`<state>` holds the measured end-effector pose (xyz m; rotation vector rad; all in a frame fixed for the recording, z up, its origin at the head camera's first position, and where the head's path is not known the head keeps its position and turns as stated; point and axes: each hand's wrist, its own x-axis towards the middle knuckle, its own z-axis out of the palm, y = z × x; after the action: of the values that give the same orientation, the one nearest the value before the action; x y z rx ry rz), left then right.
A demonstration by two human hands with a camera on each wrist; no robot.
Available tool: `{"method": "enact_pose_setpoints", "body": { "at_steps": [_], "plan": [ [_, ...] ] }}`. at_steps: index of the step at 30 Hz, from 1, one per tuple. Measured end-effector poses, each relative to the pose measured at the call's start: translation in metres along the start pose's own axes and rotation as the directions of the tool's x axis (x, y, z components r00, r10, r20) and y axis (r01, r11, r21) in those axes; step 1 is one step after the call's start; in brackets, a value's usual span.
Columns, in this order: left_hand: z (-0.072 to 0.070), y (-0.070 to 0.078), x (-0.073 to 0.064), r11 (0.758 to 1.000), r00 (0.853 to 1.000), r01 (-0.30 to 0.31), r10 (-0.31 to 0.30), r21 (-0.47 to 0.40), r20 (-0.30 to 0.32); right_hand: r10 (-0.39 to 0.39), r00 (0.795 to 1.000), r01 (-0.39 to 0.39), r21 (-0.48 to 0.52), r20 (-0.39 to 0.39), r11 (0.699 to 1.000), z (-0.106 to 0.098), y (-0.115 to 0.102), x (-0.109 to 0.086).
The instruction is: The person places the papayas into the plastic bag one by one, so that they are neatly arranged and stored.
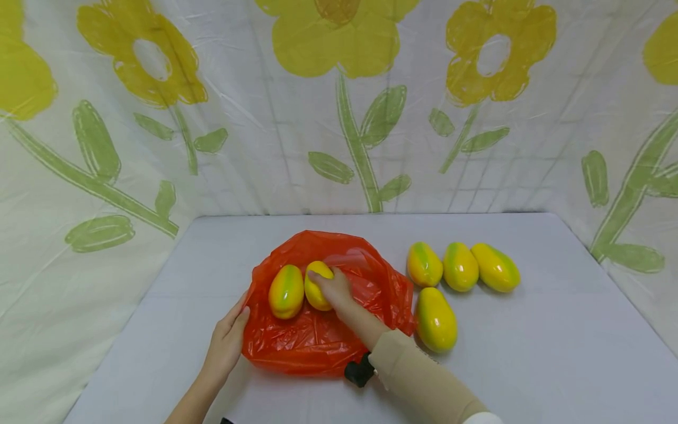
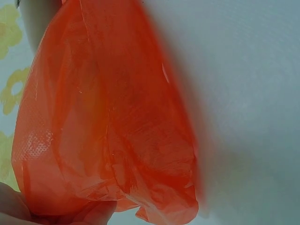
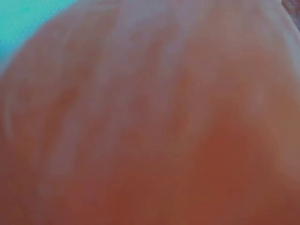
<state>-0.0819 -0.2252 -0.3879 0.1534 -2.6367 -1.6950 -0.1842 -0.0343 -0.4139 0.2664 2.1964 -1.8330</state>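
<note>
A red plastic bag point(image 1: 296, 347) lies spread on the table with its mouth open upward. At its left side my left hand point(image 1: 226, 341) grips the rim between thumb and fingers; the left wrist view shows the bag's translucent wall point(image 2: 108, 103) close up. Inside the bag is a yellow-green papaya point(image 1: 286, 292). Just right of it, my right hand point(image 1: 339, 291) reaches in and holds a second papaya point(image 1: 316, 287), its fingers partly hidden behind the fruit. Red plastic blurs most of the right wrist view.
Right of the bag, three papayas stand in a row: a left one point(image 1: 425, 264), a middle one point(image 1: 461, 267) and a right one point(image 1: 495, 268). Another papaya point(image 1: 436, 320) lies nearer, beside the bag's edge. A flowered curtain point(image 1: 254, 147) hangs behind the pale table point(image 1: 551, 353).
</note>
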Motion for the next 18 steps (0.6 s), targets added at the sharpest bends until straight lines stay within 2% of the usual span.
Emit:
{"method": "enact_pose_setpoints", "body": {
  "at_steps": [4,13,18],
  "plan": [
    [-0.0002,-0.0011,0.0005,1.000,1.000,-0.003,0.003,-0.004,0.007,-0.003,1.000,0.003,-0.004,-0.004,1.000,0.0010,0.0003,-0.0002],
    [-0.0002,-0.0022,0.0018,1.000,1.000,-0.015,0.015,0.007,0.016,-0.079,0.996,0.077,-0.085,-0.028,0.993,0.0045,0.0016,0.0015],
    [-0.0002,-0.0022,0.0002,1.000,1.000,-0.002,0.002,0.004,0.011,-0.077,0.996,0.072,-0.100,-0.042,0.992,0.0042,0.0026,0.0015]
  ]
}}
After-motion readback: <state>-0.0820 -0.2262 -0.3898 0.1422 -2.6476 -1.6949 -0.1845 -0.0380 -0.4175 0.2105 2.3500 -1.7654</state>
